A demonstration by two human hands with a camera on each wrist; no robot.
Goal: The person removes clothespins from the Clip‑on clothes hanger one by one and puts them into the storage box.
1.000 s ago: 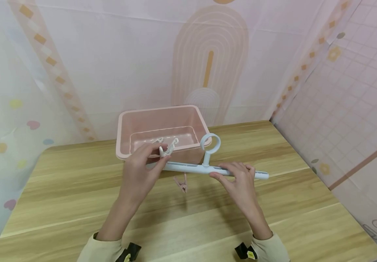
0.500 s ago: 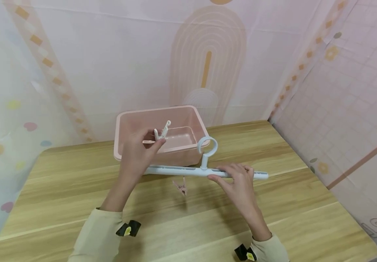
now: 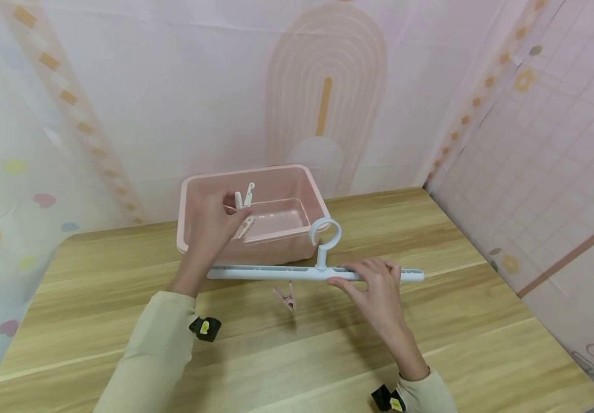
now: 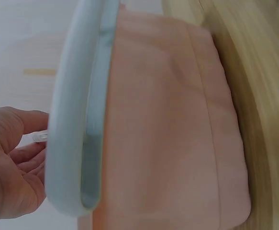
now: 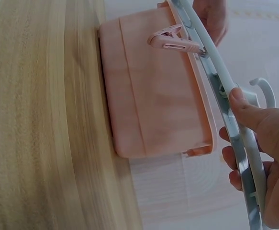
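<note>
1. Some big grey letters are showing on the wall sheet to the right of the pink bin [image 3: 247, 209]. They are cut off at the edge of the picture, so I cannot read the word.
2. The left hand [image 3: 214, 221] is reaching over the pink bin. Its fingers are pinching a small white clip [image 3: 242, 201], and the clip is sticking up above the inside of the bin.
3. In the left wrist view, the left hand [image 4: 7, 167] is showing at the side, with a little bit of the white clip [image 4: 39, 136] peeking out between the fingers. The picture is too blurry to tell more.
4. The right hand [image 3: 374, 287] is gripping the light blue hanger bar [image 3: 276, 272] in front of the pink bin. The thumb is sitting under the bar and the fingers are curling over the top.
5. The hanger bar is lying flat and level, just above the bench [image 3: 457, 321]. Its round ring [image 3: 324, 234] is standing up next to the bin's right corner.
6. A pink clip [image 3: 286, 297] is hanging down from the middle of the bar, between the two hands.
7. In the right wrist view, the right hand [image 5: 256, 158] is wrapping round the bar [image 5: 216, 67], and the pink clip [image 5: 175, 40] is poking out toward the bin wall [image 5: 153, 91].
8. The pink bin is sitting on the bench, behind the bar.
</note>
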